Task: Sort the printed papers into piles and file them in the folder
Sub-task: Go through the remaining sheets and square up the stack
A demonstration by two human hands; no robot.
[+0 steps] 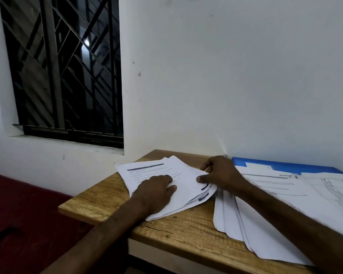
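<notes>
Stack of printed papers (186, 180), lying skewed on the wooden table (186, 230) well to the left of the blue folder (285, 166), with its page heads turned away from you and its long axis running from the wall toward your body. Your left hand (156, 191) rests flat on the stack's top sheet, on the side farthest from the folder, fingers straight and pressing down, gripping nothing. Your right hand (218, 175) sits at the stack's folder-side long edge: the thumb lies on top of the sheets and the fingers curl over the edge, a narrow pinch on what appears to be the upper few sheets; how many it holds cannot be told. A fanned pile of sheets (255, 224) spreads in front of the folder, toward you, just beside the stack and partly under your right forearm. More printed sheets (275, 184) lie over the folder's near half, leaving only its far strip along the wall showing. Judged from this, the step in hand is lifting a sheet off the stack for sorting. The right hand is the nearer one to the folder, so any sheet it lifts travels rightward, toward the folder, while the left hand pins the remainder.
</notes>
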